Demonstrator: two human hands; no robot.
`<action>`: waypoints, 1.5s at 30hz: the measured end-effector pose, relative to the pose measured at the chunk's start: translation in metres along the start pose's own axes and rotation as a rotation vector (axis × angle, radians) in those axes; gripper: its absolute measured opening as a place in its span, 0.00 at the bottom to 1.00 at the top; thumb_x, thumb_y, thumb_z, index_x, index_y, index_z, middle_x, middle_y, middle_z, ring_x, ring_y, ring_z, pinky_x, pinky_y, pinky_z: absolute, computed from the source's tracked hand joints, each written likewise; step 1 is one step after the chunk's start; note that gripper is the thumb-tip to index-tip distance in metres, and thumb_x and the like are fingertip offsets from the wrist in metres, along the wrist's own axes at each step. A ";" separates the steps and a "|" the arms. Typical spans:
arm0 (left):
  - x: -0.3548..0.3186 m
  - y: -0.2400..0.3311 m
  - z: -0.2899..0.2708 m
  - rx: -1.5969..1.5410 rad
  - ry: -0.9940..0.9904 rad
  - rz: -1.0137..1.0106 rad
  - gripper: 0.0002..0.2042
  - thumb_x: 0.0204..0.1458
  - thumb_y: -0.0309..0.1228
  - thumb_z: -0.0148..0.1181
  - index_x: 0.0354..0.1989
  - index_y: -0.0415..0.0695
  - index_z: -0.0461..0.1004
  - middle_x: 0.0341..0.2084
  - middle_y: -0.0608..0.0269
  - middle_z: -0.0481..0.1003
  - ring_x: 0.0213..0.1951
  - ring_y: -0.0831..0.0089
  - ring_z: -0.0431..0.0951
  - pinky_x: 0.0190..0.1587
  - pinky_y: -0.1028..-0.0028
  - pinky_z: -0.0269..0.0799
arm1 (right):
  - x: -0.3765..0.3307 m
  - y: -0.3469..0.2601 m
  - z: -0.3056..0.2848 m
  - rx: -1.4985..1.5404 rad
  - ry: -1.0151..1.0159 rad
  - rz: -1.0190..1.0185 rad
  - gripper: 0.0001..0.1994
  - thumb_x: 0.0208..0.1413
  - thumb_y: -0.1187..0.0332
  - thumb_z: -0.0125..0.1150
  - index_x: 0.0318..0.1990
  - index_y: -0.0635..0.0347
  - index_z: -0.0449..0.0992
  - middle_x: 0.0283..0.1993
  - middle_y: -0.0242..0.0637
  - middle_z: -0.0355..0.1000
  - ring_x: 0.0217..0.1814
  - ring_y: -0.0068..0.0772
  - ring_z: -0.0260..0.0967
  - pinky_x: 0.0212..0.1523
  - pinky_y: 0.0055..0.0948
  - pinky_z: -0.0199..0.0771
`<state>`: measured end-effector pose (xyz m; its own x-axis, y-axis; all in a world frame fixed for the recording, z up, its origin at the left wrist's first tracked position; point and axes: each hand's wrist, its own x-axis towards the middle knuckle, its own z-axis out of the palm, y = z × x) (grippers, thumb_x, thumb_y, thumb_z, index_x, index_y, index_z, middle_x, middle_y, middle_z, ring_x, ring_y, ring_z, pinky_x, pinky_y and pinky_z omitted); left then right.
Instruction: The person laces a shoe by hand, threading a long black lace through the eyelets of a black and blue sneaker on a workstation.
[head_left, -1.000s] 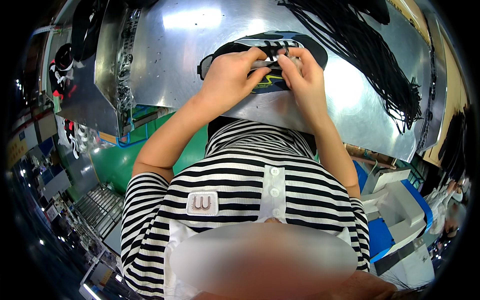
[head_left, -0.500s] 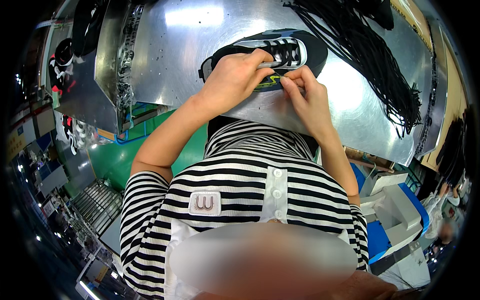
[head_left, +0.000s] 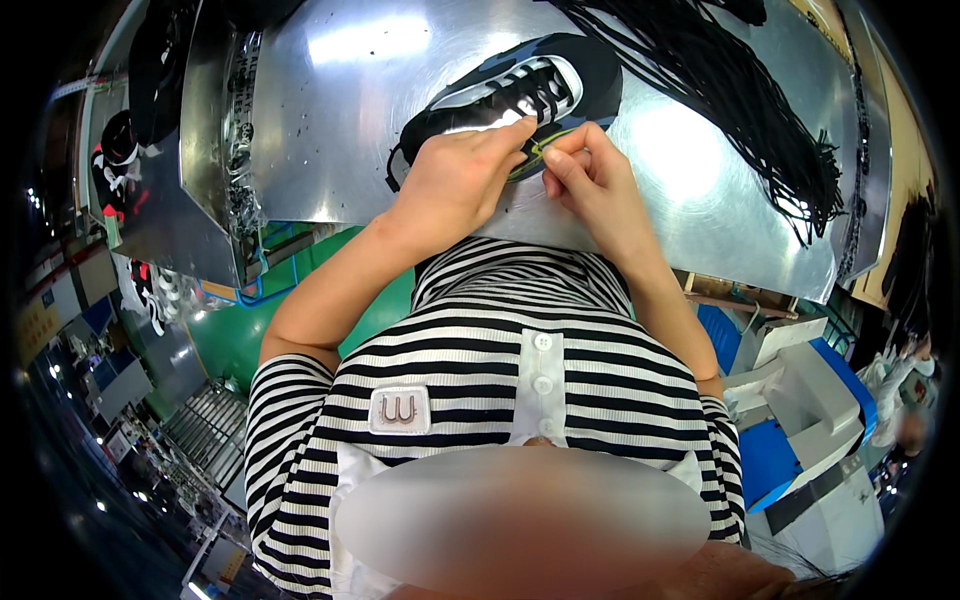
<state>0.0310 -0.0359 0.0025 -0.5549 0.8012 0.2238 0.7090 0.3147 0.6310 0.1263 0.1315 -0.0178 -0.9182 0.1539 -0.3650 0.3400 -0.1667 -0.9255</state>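
A black and blue-grey shoe [head_left: 590, 75] with dark laces [head_left: 540, 90] lies on its side on the metal table, its toe to the right and tilted away from me. My left hand [head_left: 455, 180] is closed over the shoe's near side, thumb and forefinger pinching by the lacing edge. Just to its right, my right hand [head_left: 600, 185] pinches thumb and forefinger together beside the yellow-green marking [head_left: 540, 147] on the shoe's side. Whatever sits between the right fingertips is too small to make out. Both hands hide part of the shoe's near side.
A large bundle of black laces [head_left: 740, 110] spreads across the right of the metal table [head_left: 330, 150]. Raised metal panels [head_left: 205, 150] stand at the left, with dark shoes beyond them. Below the table's right edge is a blue and grey box [head_left: 790, 410]. Farther right, another person [head_left: 905, 385] shows.
The shoe has turned, its heel swinging nearer to me and its toe farther away. My right hand has shifted slightly left, and more of the lacing shows. The whole view has shifted a little.
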 end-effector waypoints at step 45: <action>0.017 0.016 -0.029 0.257 -0.520 -0.245 0.17 0.54 0.44 0.64 0.35 0.39 0.79 0.15 0.52 0.73 0.17 0.55 0.73 0.23 0.64 0.68 | 0.037 0.006 -0.031 -0.492 0.497 -0.386 0.10 0.59 0.63 0.59 0.41 0.58 0.76 0.29 0.42 0.78 0.29 0.42 0.76 0.32 0.33 0.72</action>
<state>0.0201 -0.0322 0.0378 -0.4761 0.8127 -0.3360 0.7058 0.5810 0.4053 0.1004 0.1662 -0.0405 -0.8308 0.5484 0.0953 0.1738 0.4183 -0.8915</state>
